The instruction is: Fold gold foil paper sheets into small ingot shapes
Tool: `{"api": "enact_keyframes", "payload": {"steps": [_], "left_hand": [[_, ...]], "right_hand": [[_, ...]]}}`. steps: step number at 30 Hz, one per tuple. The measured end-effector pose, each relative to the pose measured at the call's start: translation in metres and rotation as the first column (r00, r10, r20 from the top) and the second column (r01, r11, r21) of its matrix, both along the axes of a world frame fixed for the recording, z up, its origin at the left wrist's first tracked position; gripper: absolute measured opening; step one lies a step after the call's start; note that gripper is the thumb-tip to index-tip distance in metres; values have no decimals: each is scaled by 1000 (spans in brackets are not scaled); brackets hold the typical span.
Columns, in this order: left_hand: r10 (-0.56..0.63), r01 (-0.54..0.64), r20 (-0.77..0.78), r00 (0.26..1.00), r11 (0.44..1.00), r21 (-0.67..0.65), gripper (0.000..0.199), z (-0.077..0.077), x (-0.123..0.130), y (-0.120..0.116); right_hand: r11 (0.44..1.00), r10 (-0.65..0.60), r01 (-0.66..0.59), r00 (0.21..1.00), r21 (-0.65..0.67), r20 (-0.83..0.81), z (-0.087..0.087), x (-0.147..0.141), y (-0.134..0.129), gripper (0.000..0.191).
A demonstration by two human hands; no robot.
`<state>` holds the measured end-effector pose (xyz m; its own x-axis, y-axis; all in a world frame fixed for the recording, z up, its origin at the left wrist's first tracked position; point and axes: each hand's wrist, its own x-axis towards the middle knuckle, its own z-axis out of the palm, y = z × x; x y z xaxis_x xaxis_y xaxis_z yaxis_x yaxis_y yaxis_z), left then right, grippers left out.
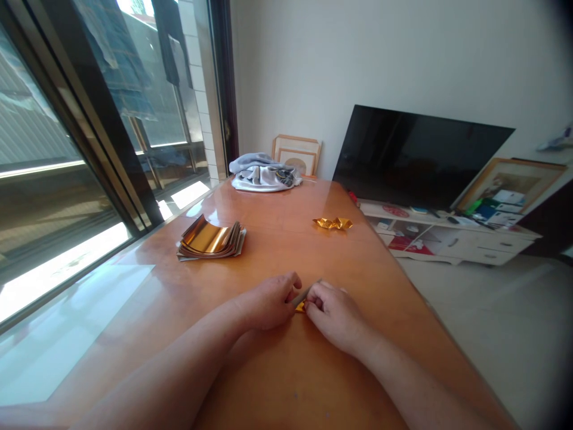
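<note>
Both hands are working close together, the left hand (277, 303) and right hand (333, 312) pinching a sheet of gold foil paper (300, 307) that is seemingly only partly folded, on a wooden table (268, 382). One folded foil piece (332, 224), apparently finished, is resting beyond; a curling foil stack (208, 240) is lying at left, seemingly unfolded.

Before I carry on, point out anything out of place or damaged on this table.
Nothing looks spilled or broken. The stack of gold sheets, on the left of the table, looks untidy: sheets curled, edges uneven. The cloth lies bunched at the far end.
</note>
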<state>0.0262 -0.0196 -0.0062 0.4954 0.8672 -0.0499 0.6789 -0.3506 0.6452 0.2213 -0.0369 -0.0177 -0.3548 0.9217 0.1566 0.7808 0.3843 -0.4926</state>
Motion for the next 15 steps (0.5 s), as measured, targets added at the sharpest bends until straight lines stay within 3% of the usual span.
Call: {"api": "enact_keyframes", "payload": {"steps": [7,15], "left_hand": [[22,-22,-13,1000,1000,-2,19,7,1,-2],[46,-42,-64,997,998,55,23,1,5,-1]], "right_hand": [[1000,-21,21,1000,4,15,-1,-1,0,9],[1000,-28,28,1000,8,-10,-4,-1,1,9]]}}
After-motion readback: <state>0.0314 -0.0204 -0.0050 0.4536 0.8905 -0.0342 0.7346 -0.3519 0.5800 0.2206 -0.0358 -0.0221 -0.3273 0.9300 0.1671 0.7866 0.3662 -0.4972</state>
